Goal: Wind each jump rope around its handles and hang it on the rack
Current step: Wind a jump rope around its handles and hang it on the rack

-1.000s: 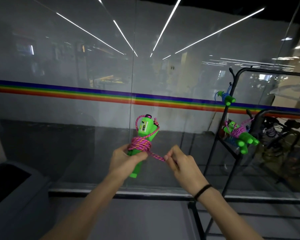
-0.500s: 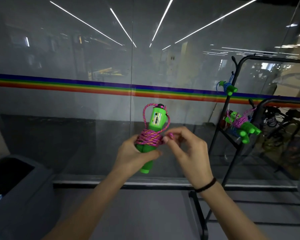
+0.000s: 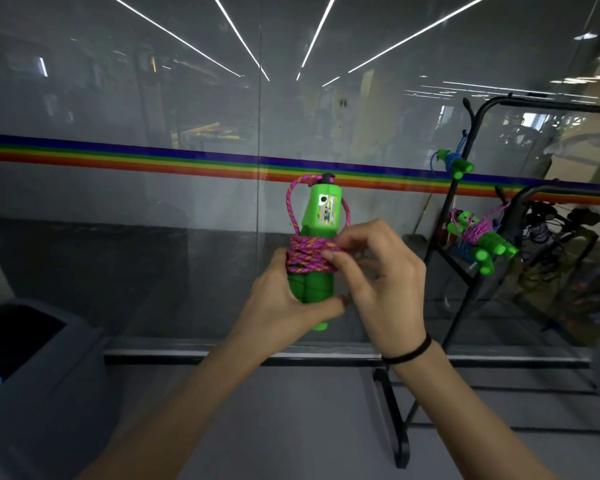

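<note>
L hand [image 3: 284,306] grips the lower end of the green handles [image 3: 312,284], fingers curled round them, pair held upright in front of the person. R hand [image 3: 381,289] pinches the pink rope [image 3: 307,258] at the coil's right edge, thumb & forefinger together, other fingers loosely spread. Coil sits mid-handle, one loop over the top. Further right, black rack [image 3: 392,420] carries two wound ropes: pink-wound set [image 3: 482,239] low, blue-wound set [image 3: 453,164] higher. Glass wall [image 3: 153,237] behind.

I see the black rack [image 3: 551,106] standing on the grey floor [image 3: 291,410] at right. A blue rope [image 3: 452,164] hangs high on it, a pink rope [image 3: 478,240] lower.
</note>
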Demonstrator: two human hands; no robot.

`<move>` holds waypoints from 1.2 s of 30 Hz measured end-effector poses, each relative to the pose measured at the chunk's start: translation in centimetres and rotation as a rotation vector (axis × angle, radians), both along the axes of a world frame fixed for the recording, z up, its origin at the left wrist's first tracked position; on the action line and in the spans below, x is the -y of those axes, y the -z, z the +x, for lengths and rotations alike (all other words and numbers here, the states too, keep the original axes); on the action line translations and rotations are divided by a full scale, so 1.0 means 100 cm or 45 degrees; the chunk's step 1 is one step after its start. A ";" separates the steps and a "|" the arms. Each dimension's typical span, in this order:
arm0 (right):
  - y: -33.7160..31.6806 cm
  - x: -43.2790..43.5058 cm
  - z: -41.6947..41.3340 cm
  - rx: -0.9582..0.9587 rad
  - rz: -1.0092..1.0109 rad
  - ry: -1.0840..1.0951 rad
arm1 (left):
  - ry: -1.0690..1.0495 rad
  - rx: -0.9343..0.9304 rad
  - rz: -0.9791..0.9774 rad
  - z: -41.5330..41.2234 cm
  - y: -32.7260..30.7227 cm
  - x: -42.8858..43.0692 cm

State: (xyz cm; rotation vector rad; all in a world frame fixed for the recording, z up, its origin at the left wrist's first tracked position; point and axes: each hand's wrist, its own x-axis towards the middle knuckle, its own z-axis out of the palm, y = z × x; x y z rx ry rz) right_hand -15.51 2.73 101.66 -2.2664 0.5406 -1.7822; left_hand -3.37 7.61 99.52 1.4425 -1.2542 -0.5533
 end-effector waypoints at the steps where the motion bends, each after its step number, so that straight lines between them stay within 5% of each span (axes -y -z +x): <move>1: -0.001 0.000 -0.001 -0.023 -0.056 0.033 | 0.045 -0.074 -0.022 0.000 0.001 0.001; 5: -0.001 0.002 -0.003 -0.088 -0.113 0.032 | 0.117 -0.248 -0.122 0.002 0.005 0.002; 11: 0.007 0.011 -0.007 -0.064 -0.050 0.046 | -0.026 -0.121 -0.173 0.007 0.006 0.001; 21: 0.016 0.018 -0.003 -0.108 -0.296 0.120 | -0.120 0.023 -0.194 0.005 0.003 0.002; 36: 0.002 0.015 0.000 -0.143 0.095 0.073 | -0.392 0.561 -0.241 0.007 -0.013 -0.015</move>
